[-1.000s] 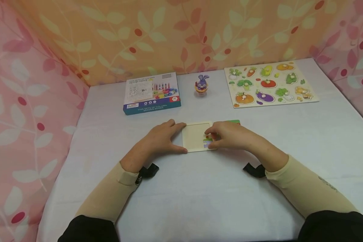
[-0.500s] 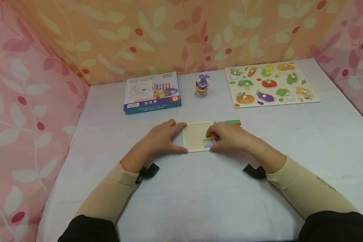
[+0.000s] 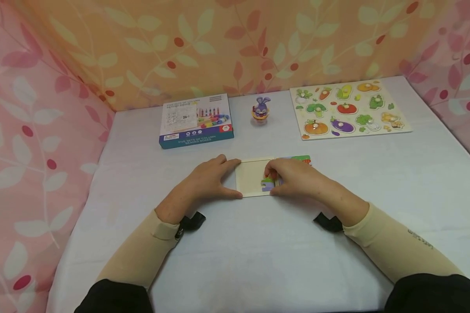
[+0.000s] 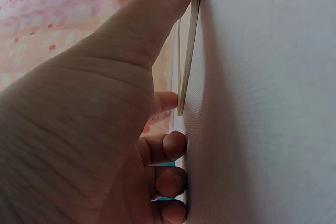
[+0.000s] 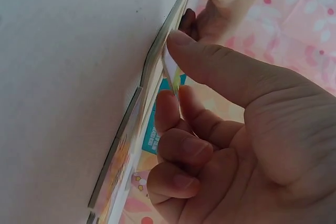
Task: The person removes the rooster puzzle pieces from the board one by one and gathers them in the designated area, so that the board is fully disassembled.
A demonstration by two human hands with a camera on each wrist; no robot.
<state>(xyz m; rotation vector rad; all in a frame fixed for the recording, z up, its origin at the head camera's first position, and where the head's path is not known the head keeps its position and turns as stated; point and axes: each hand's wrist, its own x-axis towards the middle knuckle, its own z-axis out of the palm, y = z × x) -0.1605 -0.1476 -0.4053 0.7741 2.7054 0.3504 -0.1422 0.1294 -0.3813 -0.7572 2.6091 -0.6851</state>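
Note:
A shallow cream puzzle tray point(image 3: 250, 178) lies on the white table in the head view. My left hand point(image 3: 207, 180) steadies its left side, thumb and index finger straight and touching the two left corners. The right hand point(image 3: 295, 176) pinches a purple and green puzzle piece point(image 3: 267, 186) at the tray's lower right corner. In the right wrist view that puzzle piece point(image 5: 171, 67) stands tilted between thumb and fingertips, over the tray's edge. Partly hidden under the right hand, a colourful picture board or group of pieces point(image 3: 303, 158) lies beside the tray.
Behind the tray stand a boxed bead set point(image 3: 196, 121) and a small purple rabbit figure point(image 3: 261, 111). A vegetable knob puzzle board point(image 3: 348, 111) lies at the back right. Patterned cloth point(image 3: 235, 43) rises behind the table.
The right fingertips have closed in on the puzzle piece, which has shifted slightly left and tipped up. The left hand and the tray stay in place.

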